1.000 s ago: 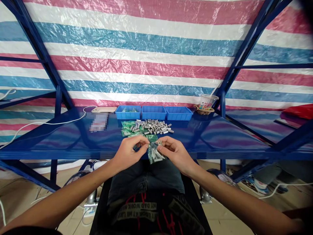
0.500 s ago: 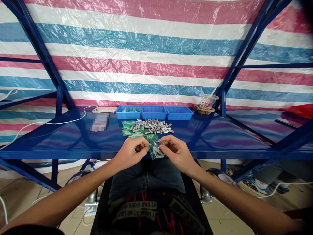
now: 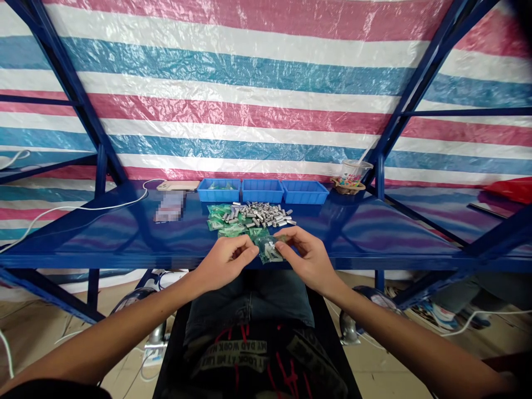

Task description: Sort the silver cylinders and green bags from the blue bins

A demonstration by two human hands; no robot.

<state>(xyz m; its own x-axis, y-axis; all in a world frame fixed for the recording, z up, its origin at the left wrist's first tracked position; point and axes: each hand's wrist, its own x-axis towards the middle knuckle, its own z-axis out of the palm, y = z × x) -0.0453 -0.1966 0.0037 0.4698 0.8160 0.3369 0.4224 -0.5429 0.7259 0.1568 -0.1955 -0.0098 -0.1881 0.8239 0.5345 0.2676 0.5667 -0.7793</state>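
Between my hands, at the table's front edge, is a small clear plastic bag (image 3: 270,250) with pale metallic pieces inside. My left hand (image 3: 233,257) pinches the bag's left edge between thumb and fingertips. My right hand (image 3: 305,256) grips its right edge the same way, thumb on top. Just beyond lies a pile of short silver metal cylinders (image 3: 268,213). Several green-tinted plastic bags (image 3: 224,221) lie against the pile's left side, some partly under the cylinders; their contents are hard to make out.
Three blue bins (image 3: 261,192) stand in a row behind the pile; the left one holds green-tinted bags. A phone (image 3: 178,185) and a white cable (image 3: 103,208) lie at left. A plastic cup with a straw (image 3: 353,172) stands at right. Blue frame posts (image 3: 101,177) flank the table (image 3: 374,233).
The bag has risen slightly and shifted a little right. Both hands have moved slightly right with it, still pinching its edges.
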